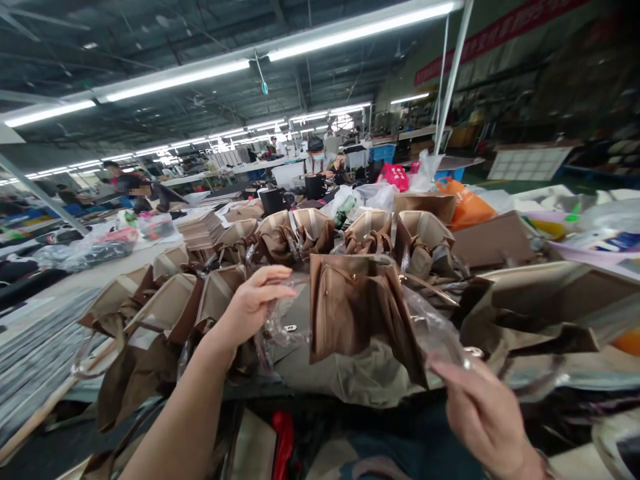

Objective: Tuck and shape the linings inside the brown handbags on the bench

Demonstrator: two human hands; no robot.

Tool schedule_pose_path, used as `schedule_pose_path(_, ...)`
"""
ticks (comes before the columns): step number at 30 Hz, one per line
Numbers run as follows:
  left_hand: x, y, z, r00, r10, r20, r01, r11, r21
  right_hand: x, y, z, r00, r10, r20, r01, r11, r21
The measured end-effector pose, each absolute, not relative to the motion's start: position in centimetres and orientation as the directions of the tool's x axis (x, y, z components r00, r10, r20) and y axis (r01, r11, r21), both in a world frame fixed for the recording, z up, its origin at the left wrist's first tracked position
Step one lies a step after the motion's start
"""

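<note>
A brown fabric bag (pixel 350 307) hangs in front of me inside a clear plastic sleeve (pixel 430 330). My left hand (pixel 255 303) pinches the sleeve's left edge, thumb and fingers closed on the film. My right hand (pixel 483 407) grips the sleeve's lower right corner. A small metal clasp (pixel 290 327) shows through the plastic by the left hand. Behind the bag, several more brown and tan bags (pixel 300 233) stand open-mouthed in rows on the table.
A flat grey-brown sheet (pixel 493 240) and an orange bag (pixel 465 203) lie at the right. Stacked flat pieces (pixel 200 227) sit further back. Black cylindrical bins (pixel 315 187) and other people at work stand at distant tables. A red thing (pixel 283 433) is below the table edge.
</note>
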State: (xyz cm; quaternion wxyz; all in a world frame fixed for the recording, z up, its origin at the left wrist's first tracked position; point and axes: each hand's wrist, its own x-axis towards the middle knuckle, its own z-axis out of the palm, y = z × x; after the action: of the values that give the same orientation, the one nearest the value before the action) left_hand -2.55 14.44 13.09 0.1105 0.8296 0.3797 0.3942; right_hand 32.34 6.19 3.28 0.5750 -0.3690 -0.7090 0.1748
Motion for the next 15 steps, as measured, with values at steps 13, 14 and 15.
schedule_pose_path(13, 1.1, 6.5, 3.2, 0.116, 0.992, 0.045, 0.541, -0.101, 0.835, 28.6, 3.5, -1.6, -0.862, 0.507, -0.015, 0.248, 0.396, -0.884)
schedule_pose_path(14, 2.0, 6.7, 3.2, 0.076, 0.995, 0.065, 0.536, -0.095, 0.839, 28.4, 3.7, -0.6, -0.859, 0.511, -0.027, 0.250, 0.374, -0.893)
schedule_pose_path(15, 2.8, 7.0, 3.2, 0.047, 0.996, 0.076, 0.557, -0.089, 0.826, 28.1, 3.9, 0.5, -0.853, 0.520, -0.036, 0.254, 0.354, -0.900)
